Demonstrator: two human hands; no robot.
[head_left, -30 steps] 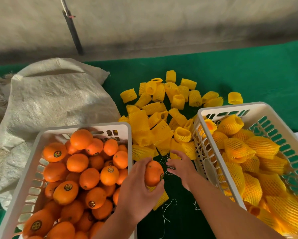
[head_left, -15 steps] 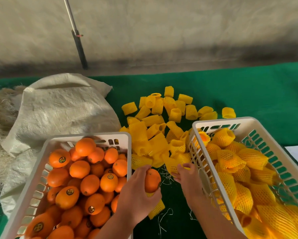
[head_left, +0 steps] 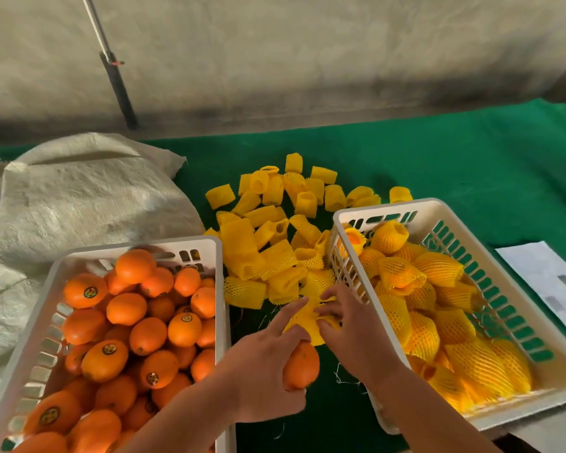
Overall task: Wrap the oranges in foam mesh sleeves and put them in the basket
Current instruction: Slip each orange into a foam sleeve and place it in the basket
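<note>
My left hand (head_left: 262, 364) grips bare orange (head_left: 301, 366) between baskets; right hand (head_left: 350, 325) pinches yellow foam mesh sleeve (head_left: 308, 318) at its mouth. Loose sleeve pile (head_left: 275, 230) ahead on green worktop (head_left: 438, 158). Orange crate (head_left: 221, 289) left, basket of wrapped fruit (head_left: 553, 384) right, woven sack (head_left: 79, 197) beyond.

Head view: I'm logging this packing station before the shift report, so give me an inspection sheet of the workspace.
Surface: green cloth covers the table.
Job's things: left basket full of bare oranges; right basket holds sleeved oranges; loose sleeves piled between them.
Clutter: woven sack at the left, paper sheet at the right, thread scraps by the hands.
Hands: left hand grips an orange and pulls at a sleeve; right hand pinches the same sleeve.
Cables: nothing seen.
Surroundings: pale wall behind, a pole leaning on it.
</note>
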